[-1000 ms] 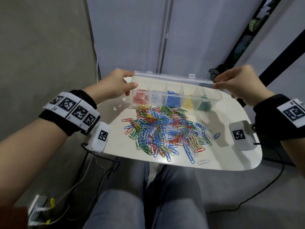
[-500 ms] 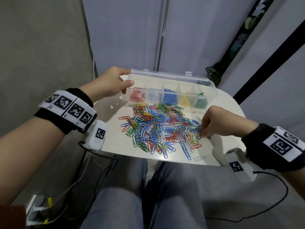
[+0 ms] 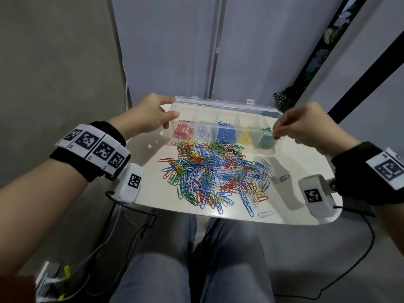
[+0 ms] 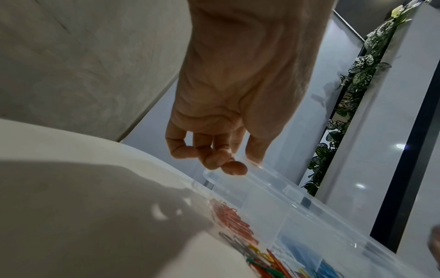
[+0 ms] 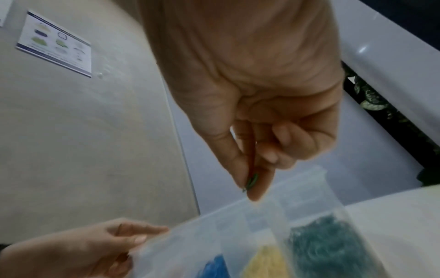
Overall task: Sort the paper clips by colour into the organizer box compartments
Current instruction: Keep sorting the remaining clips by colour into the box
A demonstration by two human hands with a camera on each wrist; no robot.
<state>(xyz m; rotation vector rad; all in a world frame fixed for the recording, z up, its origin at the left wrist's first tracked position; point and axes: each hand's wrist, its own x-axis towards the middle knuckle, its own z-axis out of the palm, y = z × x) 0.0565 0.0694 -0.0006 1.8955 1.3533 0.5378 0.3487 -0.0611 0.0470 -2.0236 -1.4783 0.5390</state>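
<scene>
Two hands in view, both at the organizer box (image 3: 227, 110). Hard to read first: the right wrist view is motion-blurred, so the box dividers and the sorted piles are smeared colour only; in the left wrist view the box runs off the lower right edge and the loose clips are cut off at the bottom. How many clips the right hand (image 3: 306, 125) carries can't be told — only a sliver of green shows.

Right hand: thumb and index fingertips (image 5: 256, 190) pinched narrow on a green paper clip (image 5: 252, 181), other fingers curled behind. It hovers just above the box's right end, with the green compartment (image 3: 266, 141) directly below and slightly toward the person from the fingertips. Yellow compartment (image 3: 244, 137) is next over toward the left hand, then blue (image 3: 225, 134), white (image 3: 203, 132), red (image 3: 182, 131).

Left hand (image 3: 148, 115): fingers curled round the box's left end, thumb on the near wall, fingertips (image 4: 234, 167) on the corner of the raised clear lid (image 4: 273, 180). The red compartment sits just beside the thumb.

Mixed clip pile (image 3: 216, 173) lies on the white table (image 3: 301, 162) — nearer the person than both hands, roughly between them. One stray white clip (image 3: 265, 214) lies alone by the table's near edge, and a blue one (image 3: 284, 177) off the pile's right side, well below the right hand.
</scene>
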